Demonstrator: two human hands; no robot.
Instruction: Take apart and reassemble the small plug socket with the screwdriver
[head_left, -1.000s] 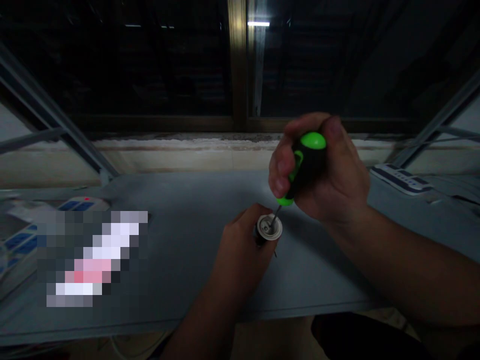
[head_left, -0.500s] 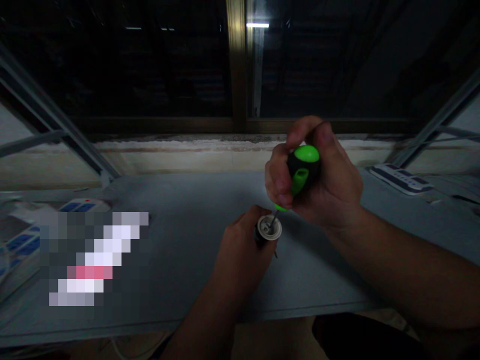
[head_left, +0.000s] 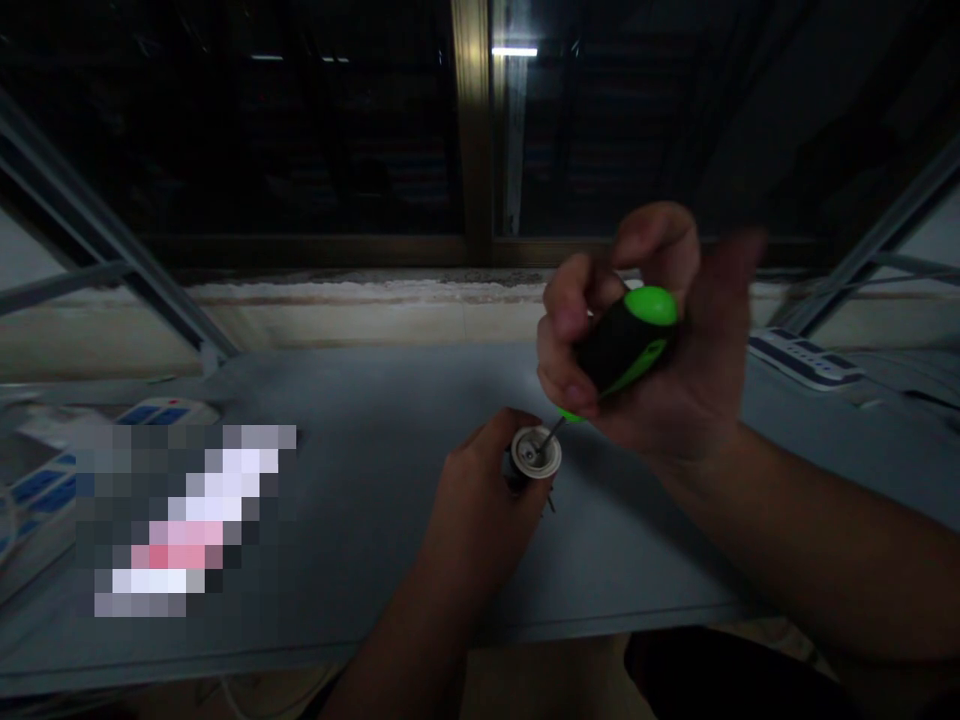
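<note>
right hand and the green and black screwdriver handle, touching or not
Touching: the head view shows the right hand with its fingers curled round the screwdriver handle, fingertips pressed against its black side.

The right hand now has its thumb opened toward one o'clock, the screwdriver leaning further toward two.

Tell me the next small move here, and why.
The thumb of the right hand should probably fold onto the green and black screwdriver: it stands off the handle, while the shaft reaches into the round white-rimmed part in the left hand.
</note>
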